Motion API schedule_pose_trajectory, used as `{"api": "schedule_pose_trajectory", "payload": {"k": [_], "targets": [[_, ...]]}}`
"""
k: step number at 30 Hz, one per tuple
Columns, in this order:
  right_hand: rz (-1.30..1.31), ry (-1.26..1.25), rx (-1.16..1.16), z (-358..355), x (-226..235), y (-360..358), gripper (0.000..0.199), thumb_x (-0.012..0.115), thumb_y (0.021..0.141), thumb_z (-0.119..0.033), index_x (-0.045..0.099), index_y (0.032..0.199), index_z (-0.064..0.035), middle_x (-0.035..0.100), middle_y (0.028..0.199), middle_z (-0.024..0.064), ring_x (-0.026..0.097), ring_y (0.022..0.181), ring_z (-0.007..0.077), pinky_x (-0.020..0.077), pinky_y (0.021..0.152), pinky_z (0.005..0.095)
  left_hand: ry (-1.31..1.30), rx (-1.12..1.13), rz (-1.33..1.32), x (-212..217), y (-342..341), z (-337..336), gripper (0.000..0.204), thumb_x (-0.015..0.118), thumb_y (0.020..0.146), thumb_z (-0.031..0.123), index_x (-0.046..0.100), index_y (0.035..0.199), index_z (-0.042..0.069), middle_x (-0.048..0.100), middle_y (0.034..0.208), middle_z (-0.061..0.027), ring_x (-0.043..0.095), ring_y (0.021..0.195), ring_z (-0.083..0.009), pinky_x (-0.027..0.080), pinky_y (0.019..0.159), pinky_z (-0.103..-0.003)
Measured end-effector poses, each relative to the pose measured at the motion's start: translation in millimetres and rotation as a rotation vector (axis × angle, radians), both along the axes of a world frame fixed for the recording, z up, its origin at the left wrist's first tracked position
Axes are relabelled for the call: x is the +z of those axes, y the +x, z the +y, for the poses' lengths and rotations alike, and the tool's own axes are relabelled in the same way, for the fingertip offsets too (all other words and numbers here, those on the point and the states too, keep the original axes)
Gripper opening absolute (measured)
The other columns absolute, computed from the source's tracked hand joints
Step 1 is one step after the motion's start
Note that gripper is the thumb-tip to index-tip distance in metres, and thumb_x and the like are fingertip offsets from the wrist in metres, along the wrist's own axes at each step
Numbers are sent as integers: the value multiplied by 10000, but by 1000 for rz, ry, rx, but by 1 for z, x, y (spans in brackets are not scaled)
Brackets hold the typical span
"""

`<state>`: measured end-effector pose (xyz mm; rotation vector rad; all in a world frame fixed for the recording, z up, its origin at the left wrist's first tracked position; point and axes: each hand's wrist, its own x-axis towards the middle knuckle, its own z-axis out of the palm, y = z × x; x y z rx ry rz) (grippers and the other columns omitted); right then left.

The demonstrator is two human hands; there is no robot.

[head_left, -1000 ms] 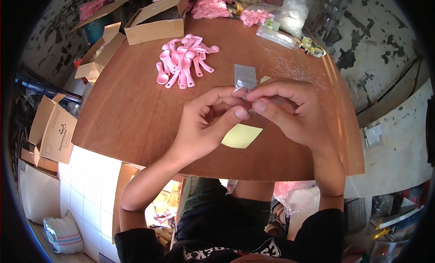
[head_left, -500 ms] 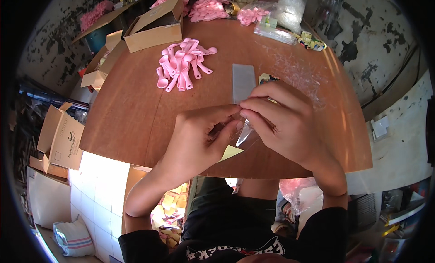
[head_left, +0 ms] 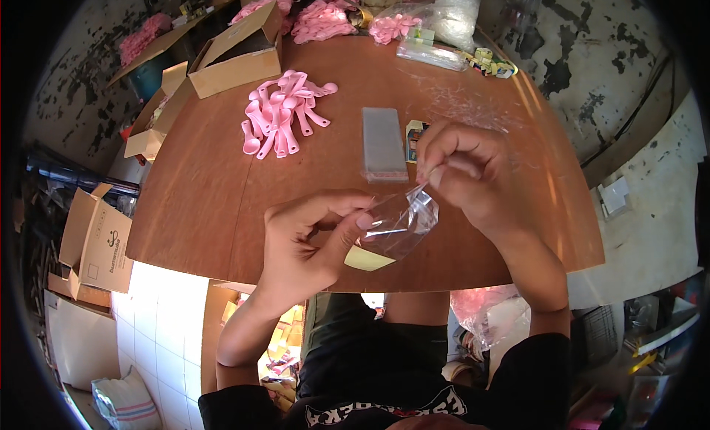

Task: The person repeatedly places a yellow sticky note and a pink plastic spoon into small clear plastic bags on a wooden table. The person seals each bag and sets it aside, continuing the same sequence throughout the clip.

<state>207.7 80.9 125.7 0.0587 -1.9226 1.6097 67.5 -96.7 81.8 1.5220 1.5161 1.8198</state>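
A clear plastic bag [head_left: 403, 226] is stretched between my hands above the front of the table. My left hand [head_left: 299, 241] pinches one side of it between thumb and fingers. My right hand [head_left: 473, 178], fingers closed, grips its upper right end, where the film is bunched and shiny; I cannot tell if a thin strip is also in the pinch. A pale yellow card [head_left: 368, 259] shows at the bag's lower part. Beyond lies a stack of flat clear bags [head_left: 384, 141], with small printed cards [head_left: 413, 140] beside it, partly behind my right hand.
A heap of pink plastic scoops [head_left: 281, 115] lies at the table's left. Behind it stands an open cardboard box [head_left: 240, 56]. Thin clear strips [head_left: 473, 108] are scattered at the right. Packed bags [head_left: 433, 55] and pink piles [head_left: 323, 23] line the far edge.
My hands have drawn apart, the right one going rightward. The plastic bag is now spread out between them, and more of the yellow card shows. The view has shifted slightly.
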Motion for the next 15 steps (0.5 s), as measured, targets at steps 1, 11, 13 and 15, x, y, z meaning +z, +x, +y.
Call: {"api": "schedule_pose_trajectory", "payload": {"k": [1, 11, 13, 15], "targets": [[52, -22, 48, 17, 4, 4, 28, 597, 825, -16, 620, 825, 0, 603, 873, 62, 572, 789, 139, 457, 719, 270, 31, 11, -147, 1, 4, -1, 183, 624, 914, -53, 627, 1094, -81, 707, 851, -151, 696, 751, -170, 563, 674, -278], [-370, -93, -523, 263, -67, 32, 259, 651, 816, -127, 668, 1069, -72, 685, 906, 51, 633, 773, 166, 508, 739, 338, 329, 128, -264, 4, -1, 11, 189, 656, 917, -14, 623, 1098, -54, 706, 880, -100, 680, 812, -126, 498, 687, -217], [-502, 324, -1042, 263, -91, 37, 279, 673, 804, -111, 701, 1075, -54, 717, 916, 100, 677, 831, 165, 527, 756, 314, 285, 138, -280, 4, 0, 10, 148, 660, 915, -8, 634, 1058, -40, 702, 892, -95, 670, 835, -117, 505, 722, -225], [-559, 550, -1296, 264, -93, 44, 289, 684, 798, -104, 717, 1079, -44, 733, 922, 124, 699, 859, 165, 537, 765, 302, 306, 132, -309, 5, 4, 19, 146, 660, 915, -7, 635, 1056, -39, 702, 895, -89, 664, 836, -112, 506, 730, -226]]}}
